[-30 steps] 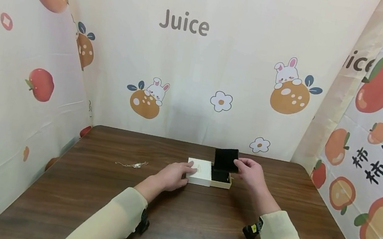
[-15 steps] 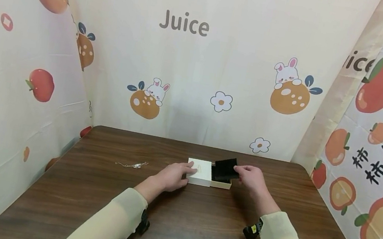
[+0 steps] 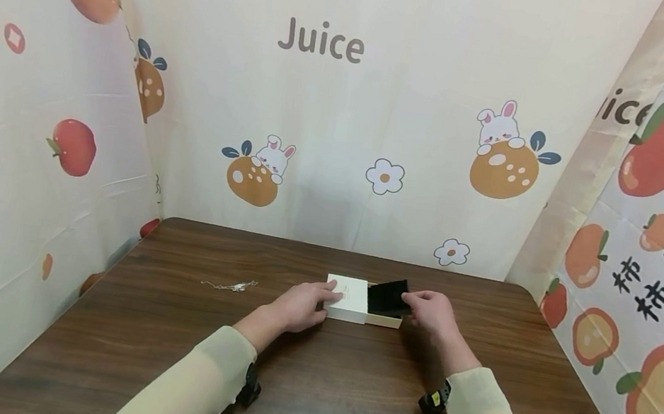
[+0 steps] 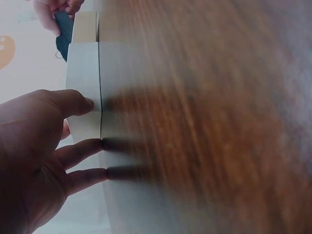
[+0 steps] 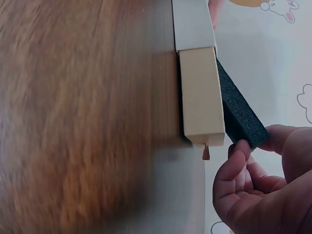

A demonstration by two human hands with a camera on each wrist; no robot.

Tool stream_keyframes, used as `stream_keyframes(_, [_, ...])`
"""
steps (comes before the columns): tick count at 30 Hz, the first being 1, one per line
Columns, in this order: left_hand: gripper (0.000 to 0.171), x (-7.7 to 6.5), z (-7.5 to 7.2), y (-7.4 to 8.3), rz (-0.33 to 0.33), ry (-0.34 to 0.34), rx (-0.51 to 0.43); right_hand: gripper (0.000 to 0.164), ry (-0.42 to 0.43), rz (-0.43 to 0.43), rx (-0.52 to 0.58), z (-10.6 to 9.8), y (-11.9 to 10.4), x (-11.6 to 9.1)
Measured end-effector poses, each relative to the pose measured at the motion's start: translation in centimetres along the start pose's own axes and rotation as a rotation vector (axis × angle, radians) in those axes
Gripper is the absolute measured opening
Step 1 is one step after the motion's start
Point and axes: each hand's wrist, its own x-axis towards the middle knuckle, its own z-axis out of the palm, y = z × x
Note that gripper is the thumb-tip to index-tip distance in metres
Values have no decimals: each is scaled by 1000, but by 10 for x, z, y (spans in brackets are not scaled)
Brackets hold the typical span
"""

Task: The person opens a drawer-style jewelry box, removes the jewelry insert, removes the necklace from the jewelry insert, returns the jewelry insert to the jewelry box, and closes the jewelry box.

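A small white jewelry box [image 3: 347,298] stands on the table, its cream inner drawer [image 5: 201,97] pulled out to the right. My left hand [image 3: 299,304] grips the white sleeve at its left end, thumb on the front face [image 4: 80,83] and a finger over the top. My right hand [image 3: 433,313] pinches one end of a black foam pad [image 5: 239,107] between thumb and fingers. The pad tilts over the drawer, its left end low inside near the sleeve and its right end raised above the rim. What lies under the pad is hidden.
A thin silver chain bracelet [image 3: 238,287] lies on the brown wooden table [image 3: 305,389], left of the left hand. A small ribbon tab [image 5: 206,152] sticks out of the drawer's end. Printed curtains [image 3: 345,116] stand behind the table and at both sides.
The black foam pad has come down from above the drawer, where it hung nearly upright, to a tilted position in it. My right hand lowered slightly with it; the left hand stayed put.
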Motion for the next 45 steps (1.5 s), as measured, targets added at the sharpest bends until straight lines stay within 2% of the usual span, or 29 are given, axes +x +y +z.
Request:
stream_keyframes(9, [50, 0, 0, 0, 2, 12, -7, 40, -13, -25, -5, 12, -7, -2])
stream_keyframes(14, [50, -1, -1, 0, -5, 12, -11, 35, 16, -46, -10, 14, -10, -5])
stream_keyframes(19, [50, -1, -1, 0, -7, 13, -4, 31, 31, -65, -129, 15, -8, -2])
stream_keyframes(23, [51, -2, 0, 0, -7, 11, -2, 28, 25, -34, -202, 17, -4, 2])
stream_keyframes(32, [51, -1, 2, -1, -12, 4, 2, 36, 10, -16, -349, 19, 1, 9])
stream_keyframes(38, [51, 0, 1, -1, -17, 3, 17, 29, -4, -14, -349, 19, 2, 11])
stream_keyframes(45, [52, 0, 1, -1, -26, -6, 16, 34, -8, -7, -290, 14, 4, 7])
